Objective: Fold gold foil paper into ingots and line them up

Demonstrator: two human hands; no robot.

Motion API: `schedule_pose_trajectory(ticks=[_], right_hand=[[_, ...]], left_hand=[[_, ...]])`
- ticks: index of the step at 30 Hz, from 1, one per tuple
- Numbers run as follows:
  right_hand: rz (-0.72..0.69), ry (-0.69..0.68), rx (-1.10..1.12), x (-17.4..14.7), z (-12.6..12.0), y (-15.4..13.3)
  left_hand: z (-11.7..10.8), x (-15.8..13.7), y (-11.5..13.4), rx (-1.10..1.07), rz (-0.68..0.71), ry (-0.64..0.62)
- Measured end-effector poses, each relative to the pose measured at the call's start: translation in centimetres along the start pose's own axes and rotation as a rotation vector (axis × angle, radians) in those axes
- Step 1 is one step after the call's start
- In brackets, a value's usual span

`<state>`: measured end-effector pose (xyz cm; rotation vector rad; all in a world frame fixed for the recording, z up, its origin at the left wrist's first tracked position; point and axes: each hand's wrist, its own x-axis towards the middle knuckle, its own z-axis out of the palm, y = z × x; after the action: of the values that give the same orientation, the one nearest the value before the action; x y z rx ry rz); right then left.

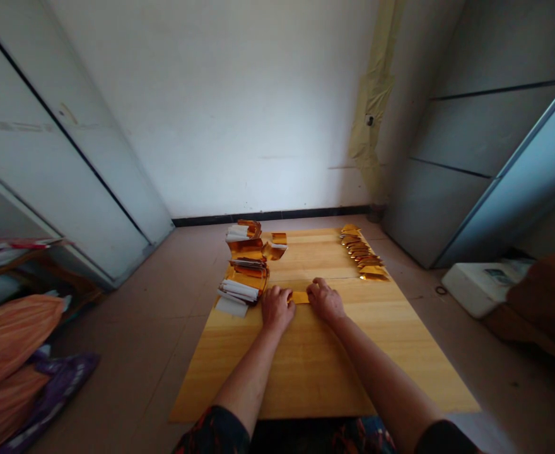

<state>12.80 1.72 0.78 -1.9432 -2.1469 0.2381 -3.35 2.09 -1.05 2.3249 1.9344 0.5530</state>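
A small strip of shiny gold paper [299, 297] lies on the wooden table between my hands. My left hand [277, 307] is closed on its left end, fingertips at the paper. At its right end, my right hand [325, 301] grips the paper with bent fingers. Just left of my left hand is a pile of gold and white paper sheets [244, 271], stacked in loose bundles. A row of folded gold paper pieces [363, 252] overlaps along the table's far right side.
The wooden table [325, 372] stands on a tiled floor before a white wall [258, 107]. Grey cabinets [452, 145] rise at the right. A white box [473, 287] sits on the floor there. Orange cloth [12, 334] and a purple bag [55, 391] lie at the left.
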Motion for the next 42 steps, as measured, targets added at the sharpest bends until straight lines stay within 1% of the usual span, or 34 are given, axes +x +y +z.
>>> schedule_pose_trajectory(ticks=[7,11,14,16,18,20,22,24,31,35,42], right_hand=[[-0.026,0.011,0.084,-0.2,-0.2,0.2],[-0.049,0.081,0.106,-0.5,-0.1,0.4],[-0.099,0.135,0.080,-0.5,-0.1,0.3],[-0.121,0.115,0.075,-0.4,-0.1,0.3],[-0.092,0.049,0.083,-0.2,-0.1,0.2],[-0.029,-0.008,0.077,0.0,-0.1,0.2],[0.030,-0.027,0.047,0.1,0.0,0.1],[0.052,-0.026,0.015,0.1,0.0,0.0],[0.060,-0.012,-0.069,0.2,0.5,-0.3],[0.058,-0.015,-0.094,0.4,0.7,-0.2],[0.066,-0.041,-0.134,0.4,0.3,-0.5]], left_hand=[[-0.2,0.0,0.2,0.003,-0.004,0.006],[-0.1,-0.1,0.1,-0.038,0.025,0.036],[0.2,0.0,-0.1,-0.086,0.043,0.042],[0.3,0.1,-0.2,-0.124,0.043,0.028],[0.4,0.3,-0.3,-0.161,0.020,0.006],[0.4,0.4,-0.4,-0.200,-0.024,-0.015],[0.3,0.6,-0.5,-0.239,-0.056,-0.032],[0.2,0.8,-0.4,-0.257,-0.065,-0.043],[0.1,1.1,0.3,-0.113,-0.079,-0.077],[-0.1,1.0,0.7,-0.023,-0.064,-0.080],[-0.3,1.1,1.2,0.061,-0.043,-0.094]])
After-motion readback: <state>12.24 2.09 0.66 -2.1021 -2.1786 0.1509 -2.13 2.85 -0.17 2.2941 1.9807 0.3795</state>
